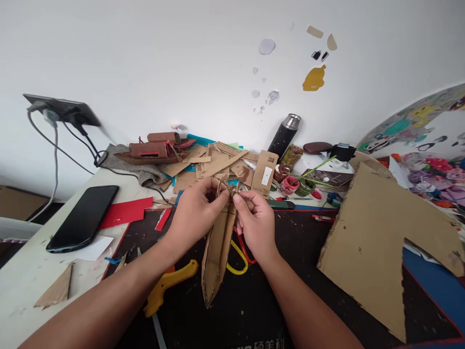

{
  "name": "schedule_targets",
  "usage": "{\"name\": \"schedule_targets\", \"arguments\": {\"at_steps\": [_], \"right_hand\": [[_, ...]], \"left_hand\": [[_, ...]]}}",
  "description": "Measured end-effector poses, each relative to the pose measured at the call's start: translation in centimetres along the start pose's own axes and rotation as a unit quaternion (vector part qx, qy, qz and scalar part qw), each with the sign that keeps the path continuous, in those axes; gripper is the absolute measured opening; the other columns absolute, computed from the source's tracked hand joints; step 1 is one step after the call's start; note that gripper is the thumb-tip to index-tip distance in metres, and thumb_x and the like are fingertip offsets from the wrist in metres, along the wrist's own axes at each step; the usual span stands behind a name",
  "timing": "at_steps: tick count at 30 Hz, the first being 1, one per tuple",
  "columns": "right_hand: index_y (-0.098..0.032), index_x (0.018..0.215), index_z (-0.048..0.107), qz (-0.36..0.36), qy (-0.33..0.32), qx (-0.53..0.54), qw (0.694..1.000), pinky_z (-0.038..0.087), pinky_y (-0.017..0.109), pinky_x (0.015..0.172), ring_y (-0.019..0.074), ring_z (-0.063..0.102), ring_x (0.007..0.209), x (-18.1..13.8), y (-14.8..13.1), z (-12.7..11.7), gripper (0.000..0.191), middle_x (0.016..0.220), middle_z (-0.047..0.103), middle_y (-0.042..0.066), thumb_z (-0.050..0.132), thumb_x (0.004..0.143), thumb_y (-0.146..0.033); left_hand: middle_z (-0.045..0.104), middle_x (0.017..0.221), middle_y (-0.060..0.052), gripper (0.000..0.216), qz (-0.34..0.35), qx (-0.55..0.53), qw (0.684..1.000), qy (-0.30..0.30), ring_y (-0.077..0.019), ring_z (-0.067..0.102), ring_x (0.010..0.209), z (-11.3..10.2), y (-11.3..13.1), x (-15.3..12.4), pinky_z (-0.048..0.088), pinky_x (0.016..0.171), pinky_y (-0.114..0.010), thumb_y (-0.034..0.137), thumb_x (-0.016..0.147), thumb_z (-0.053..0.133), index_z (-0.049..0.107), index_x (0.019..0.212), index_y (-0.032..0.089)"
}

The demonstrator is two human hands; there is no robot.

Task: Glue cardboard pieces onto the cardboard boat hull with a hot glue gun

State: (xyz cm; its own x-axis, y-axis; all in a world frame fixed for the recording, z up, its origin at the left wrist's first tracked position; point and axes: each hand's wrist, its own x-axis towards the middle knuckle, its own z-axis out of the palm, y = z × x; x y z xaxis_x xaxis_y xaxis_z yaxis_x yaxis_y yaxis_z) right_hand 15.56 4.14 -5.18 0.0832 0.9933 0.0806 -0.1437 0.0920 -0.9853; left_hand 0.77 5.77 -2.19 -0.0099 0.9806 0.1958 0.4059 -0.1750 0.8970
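Observation:
A long, narrow cardboard boat hull stands tilted over the black cutting mat, pointed end toward me. My left hand grips its far end with fingers closed. My right hand pinches a small cardboard piece at the top of the hull. Under the hull lie scissors with yellow and red handles and a yellow tool.
A large cut cardboard sheet lies at right. A black phone and red paper rest at left. At the back are a finished brown model boat, cardboard scraps, a black flask and paint pots.

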Motion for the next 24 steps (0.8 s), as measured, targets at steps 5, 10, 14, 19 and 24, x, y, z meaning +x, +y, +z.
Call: {"name": "schedule_targets", "arguments": {"at_steps": [5, 10, 14, 19, 24], "right_hand": [[-0.024, 0.090, 0.062, -0.016, -0.002, -0.016, 1.000, 0.034, 0.019, 0.033, 0.0082, 0.039, 0.032, -0.13, 0.18, 0.12, 0.036, 0.048, 0.046, -0.013, 0.077, 0.092, -0.056], [-0.024, 0.089, 0.061, -0.024, -0.002, -0.026, 0.999, 0.034, 0.020, 0.033, 0.0084, 0.040, 0.032, -0.27, 0.29, 0.14, 0.037, 0.048, 0.048, -0.013, 0.076, 0.094, -0.057], [-0.025, 0.089, 0.060, -0.031, -0.002, -0.022, 0.999, 0.033, 0.020, 0.033, 0.0086, 0.039, 0.032, -0.41, 0.28, 0.23, 0.036, 0.048, 0.047, -0.013, 0.076, 0.094, -0.057], [-0.025, 0.089, 0.060, -0.030, 0.001, -0.023, 0.999, 0.034, 0.020, 0.033, 0.0087, 0.040, 0.032, -0.61, 0.32, 0.35, 0.036, 0.048, 0.048, -0.013, 0.076, 0.095, -0.056], [-0.024, 0.090, 0.060, -0.030, 0.002, -0.025, 0.999, 0.034, 0.019, 0.033, 0.0088, 0.040, 0.032, -0.66, 0.38, 0.28, 0.037, 0.047, 0.047, -0.013, 0.076, 0.095, -0.057]], "left_hand": [[0.070, 0.074, 0.000, 0.018, 0.013, 0.023, 1.000, 0.011, -0.0199, 0.063, 0.068, 0.11, -0.21, -0.06, 0.043, 0.063, -0.032, 0.039, 0.093, 0.067, 0.068, 0.084, 0.024], [0.065, 0.069, 0.001, 0.021, 0.019, 0.028, 0.999, 0.009, -0.0190, 0.058, 0.063, 0.15, -0.12, -0.16, 0.039, 0.060, -0.031, 0.039, 0.093, 0.066, 0.063, 0.078, 0.025], [0.062, 0.067, 0.002, 0.022, 0.014, 0.037, 0.999, 0.009, -0.0185, 0.056, 0.061, 0.11, 0.24, -0.21, 0.037, 0.059, -0.031, 0.039, 0.093, 0.064, 0.060, 0.077, 0.025], [0.061, 0.065, 0.002, 0.020, 0.021, 0.061, 0.998, 0.010, -0.0184, 0.055, 0.059, 0.06, 0.45, -0.29, 0.034, 0.058, -0.031, 0.035, 0.093, 0.064, 0.059, 0.077, 0.026], [0.059, 0.065, 0.003, 0.020, 0.045, 0.086, 0.995, 0.012, -0.0184, 0.054, 0.060, 0.04, 0.49, -0.39, 0.033, 0.058, -0.032, 0.033, 0.094, 0.063, 0.057, 0.076, 0.025]]}}
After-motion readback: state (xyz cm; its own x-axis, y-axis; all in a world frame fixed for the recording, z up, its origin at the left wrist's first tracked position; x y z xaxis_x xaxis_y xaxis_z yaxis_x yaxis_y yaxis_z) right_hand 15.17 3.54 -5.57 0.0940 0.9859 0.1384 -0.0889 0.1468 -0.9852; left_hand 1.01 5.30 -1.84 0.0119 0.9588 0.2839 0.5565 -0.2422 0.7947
